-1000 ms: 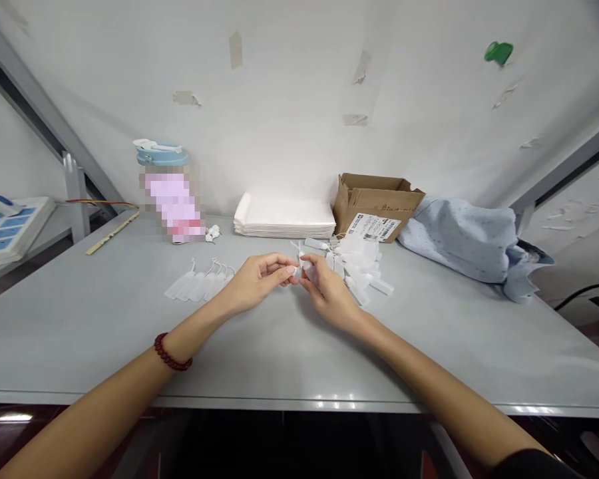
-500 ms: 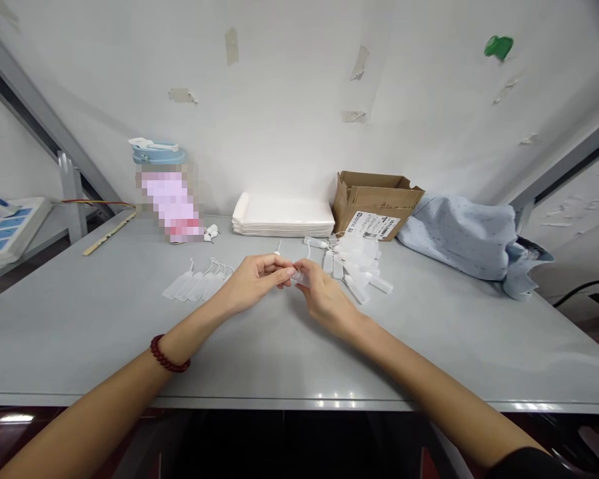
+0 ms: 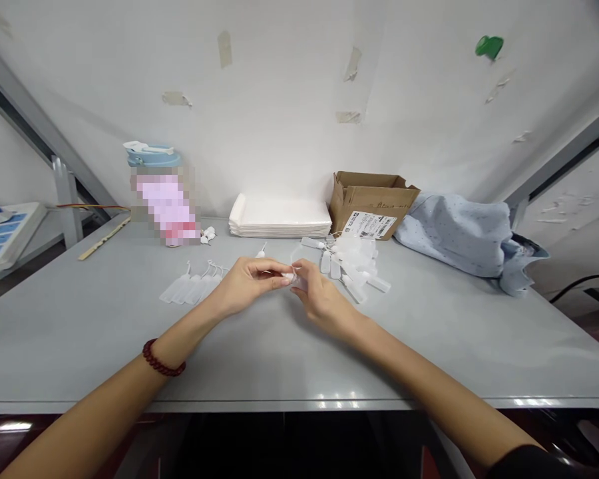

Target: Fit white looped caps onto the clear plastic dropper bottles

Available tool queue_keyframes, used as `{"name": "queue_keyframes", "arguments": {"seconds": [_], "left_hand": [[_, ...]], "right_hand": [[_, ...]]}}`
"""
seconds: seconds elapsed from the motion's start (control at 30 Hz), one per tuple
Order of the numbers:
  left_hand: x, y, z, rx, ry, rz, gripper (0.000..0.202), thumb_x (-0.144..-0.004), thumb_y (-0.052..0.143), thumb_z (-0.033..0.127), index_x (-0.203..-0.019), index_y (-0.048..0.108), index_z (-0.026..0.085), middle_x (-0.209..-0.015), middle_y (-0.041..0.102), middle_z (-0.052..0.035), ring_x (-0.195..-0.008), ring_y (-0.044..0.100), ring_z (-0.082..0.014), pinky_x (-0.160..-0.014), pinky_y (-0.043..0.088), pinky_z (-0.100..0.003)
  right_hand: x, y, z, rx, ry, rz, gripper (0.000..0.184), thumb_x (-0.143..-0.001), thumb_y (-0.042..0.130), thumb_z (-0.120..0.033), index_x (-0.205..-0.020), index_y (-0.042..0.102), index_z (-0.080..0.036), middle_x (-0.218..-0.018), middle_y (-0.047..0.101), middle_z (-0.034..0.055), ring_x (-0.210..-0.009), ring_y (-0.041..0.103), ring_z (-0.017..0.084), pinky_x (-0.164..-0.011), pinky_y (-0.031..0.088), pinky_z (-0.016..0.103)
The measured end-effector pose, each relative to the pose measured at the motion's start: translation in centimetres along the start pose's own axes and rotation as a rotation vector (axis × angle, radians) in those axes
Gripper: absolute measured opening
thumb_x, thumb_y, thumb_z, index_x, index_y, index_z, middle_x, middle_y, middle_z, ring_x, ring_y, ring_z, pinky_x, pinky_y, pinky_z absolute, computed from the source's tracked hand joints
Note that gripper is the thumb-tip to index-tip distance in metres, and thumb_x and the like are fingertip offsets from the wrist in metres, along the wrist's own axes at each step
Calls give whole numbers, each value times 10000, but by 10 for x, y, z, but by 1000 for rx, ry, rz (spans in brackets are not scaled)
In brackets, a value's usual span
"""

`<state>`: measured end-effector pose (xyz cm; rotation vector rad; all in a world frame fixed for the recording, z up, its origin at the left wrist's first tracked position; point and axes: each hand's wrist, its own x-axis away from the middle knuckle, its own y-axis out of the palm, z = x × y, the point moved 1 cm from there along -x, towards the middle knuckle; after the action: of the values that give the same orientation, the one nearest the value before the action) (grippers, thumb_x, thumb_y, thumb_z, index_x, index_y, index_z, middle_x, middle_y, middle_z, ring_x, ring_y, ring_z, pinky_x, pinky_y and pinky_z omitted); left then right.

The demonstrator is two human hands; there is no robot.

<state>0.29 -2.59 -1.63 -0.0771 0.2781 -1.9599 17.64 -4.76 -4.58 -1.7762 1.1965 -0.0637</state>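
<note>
So both hands are near the centre of the frame, fingertips almost meeting above the grey worktop (image 3: 249,366). The left hand (image 3: 244,285) has its grip pinched nearly closed, thumb and index finger on a small white bit (image 3: 290,275) right at the tips. The right hand (image 3: 327,299) has a narrow grip too, fingers curled round a clear little tube (image 3: 299,283). That tube sits just inside the right fingertips, its left end right up against the white bit. Whether those two are joined I can't tell, too small and half covered by fingers. A thin pale loop (image 3: 296,253) pokes up just above the right grip.

Just right of the right hand there's a messy heap of similar clear pieces (image 3: 357,256), some with white ends. Left of centre, partly behind the left hand, a neat slanted row of clear pieces (image 3: 184,289) lies side by side, stringy ends pointing up the frame. One white-tipped piece (image 3: 261,251) sits just above the left hand.

Farther back: a stack of white packets (image 3: 280,219) mid-frame, an open cardboard box (image 3: 372,206) beside it, and a bunched pale blue cloth (image 3: 454,233) on the right.
</note>
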Motion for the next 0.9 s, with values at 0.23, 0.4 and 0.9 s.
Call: {"name": "queue_keyframes", "arguments": {"seconds": [0.23,0.4,0.9], "left_hand": [[2,2,1,59,79,-56,158,-721,690,284,-842,730,191,-955,672,-51,-886,621,-190,-793,518,-322],[2,1,3,30,-25,-8,222,-738,676,355,-880,692,184,-889,707,-40,-863,647,-194,-839,499,-338],[2,-2,4,-120,-7,-148,232,-769,619,355,-906,698,185,-881,712,-46,-871,640,-211,-803,490,-319]], "right_hand": [[-5,-6,-11,-189,134,-25,343,-865,408,-116,-1151,237,-194,-1009,634,113,-829,623,191,-736,470,352],[-3,-3,-10,-162,120,-11,333,-862,410,-112,-1144,254,-197,-1025,626,124,-875,621,207,-741,472,363],[-4,-7,-11,-186,182,-76,314,-867,441,-148,-1139,289,-188,-874,652,46,-723,603,173,-659,442,291]]}}
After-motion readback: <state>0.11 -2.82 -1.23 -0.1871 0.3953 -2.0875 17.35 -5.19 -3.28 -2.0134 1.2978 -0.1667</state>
